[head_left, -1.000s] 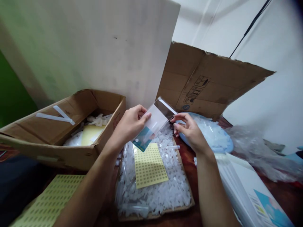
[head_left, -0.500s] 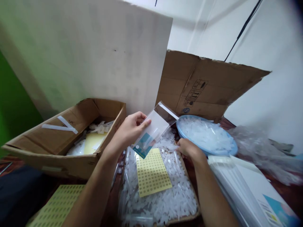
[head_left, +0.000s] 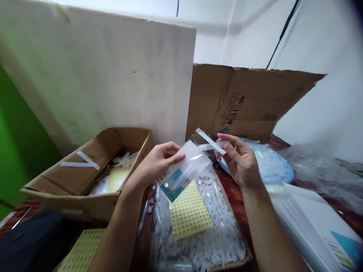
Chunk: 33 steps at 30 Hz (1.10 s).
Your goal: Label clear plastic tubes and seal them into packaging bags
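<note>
My left hand (head_left: 162,160) grips a clear plastic bag (head_left: 195,160) between thumb and fingers. Inside the bag is a white card with a teal printed corner; a white strip runs along its flap end. At that end, my right hand (head_left: 239,158) has its fingers curled around a small translucent piece (head_left: 208,146), whose tip points toward the bag's mouth. The strip partly covers these fingertips, and the piece's exact kind is unclear. Below the hands, a yellow sheet of small round stickers (head_left: 190,215) lies on a shallow cardboard tray (head_left: 248,257) filled with small translucent plastic pieces.
An open cardboard box (head_left: 82,202) on the left holds white scraps and a yellow sheet. More sticker sheets (head_left: 82,249) lie at the lower left. On the right are a blue basin (head_left: 289,173) of translucent pieces, a stack of white packets (head_left: 312,226) and crumpled clear plastic (head_left: 326,173).
My right hand has risen from the tray's right side to the bag's flap end, bringing a translucent piece. My left hand still holds the bag. The view has shifted slightly.
</note>
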{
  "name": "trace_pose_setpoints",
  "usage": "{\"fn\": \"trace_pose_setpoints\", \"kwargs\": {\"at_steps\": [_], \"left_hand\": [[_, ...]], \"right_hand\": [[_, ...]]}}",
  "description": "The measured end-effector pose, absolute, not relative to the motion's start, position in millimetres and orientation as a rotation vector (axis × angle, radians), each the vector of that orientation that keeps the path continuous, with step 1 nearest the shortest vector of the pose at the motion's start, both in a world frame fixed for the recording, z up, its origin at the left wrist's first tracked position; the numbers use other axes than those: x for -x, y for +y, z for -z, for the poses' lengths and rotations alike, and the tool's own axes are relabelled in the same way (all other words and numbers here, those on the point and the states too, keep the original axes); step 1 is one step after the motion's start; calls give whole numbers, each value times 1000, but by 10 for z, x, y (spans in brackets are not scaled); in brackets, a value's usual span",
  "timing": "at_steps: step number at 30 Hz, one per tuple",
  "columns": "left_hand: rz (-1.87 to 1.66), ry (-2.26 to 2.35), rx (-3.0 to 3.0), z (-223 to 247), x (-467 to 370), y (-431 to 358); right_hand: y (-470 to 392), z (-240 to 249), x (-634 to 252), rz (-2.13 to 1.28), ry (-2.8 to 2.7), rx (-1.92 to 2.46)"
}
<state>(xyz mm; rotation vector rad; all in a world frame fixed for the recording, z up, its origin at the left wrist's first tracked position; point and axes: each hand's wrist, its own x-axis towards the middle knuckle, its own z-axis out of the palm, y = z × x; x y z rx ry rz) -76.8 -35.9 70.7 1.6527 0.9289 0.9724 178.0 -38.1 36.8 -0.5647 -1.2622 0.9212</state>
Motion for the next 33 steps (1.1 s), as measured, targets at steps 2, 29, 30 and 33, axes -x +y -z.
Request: {"fn": "trace_pose_setpoints", "kwargs": {"at_steps": [2, 29, 30, 33], "left_hand": [[-950, 900, -1636, -692, 764, -359], [-1581, 1151, -2106, -541, 414, -402], [-1576, 1089, -2268, -523, 343, -432], [-1471, 933, -2693, -472, 176, -496]], "right_hand": [[-369, -351, -1723, -904, -1248, 521], [-375, -367, -1493, -920, -1404, 677], [-383, -368, -1472, -939, -1422, 676], [-354, -318, -1428, -909, -1402, 736]]}}
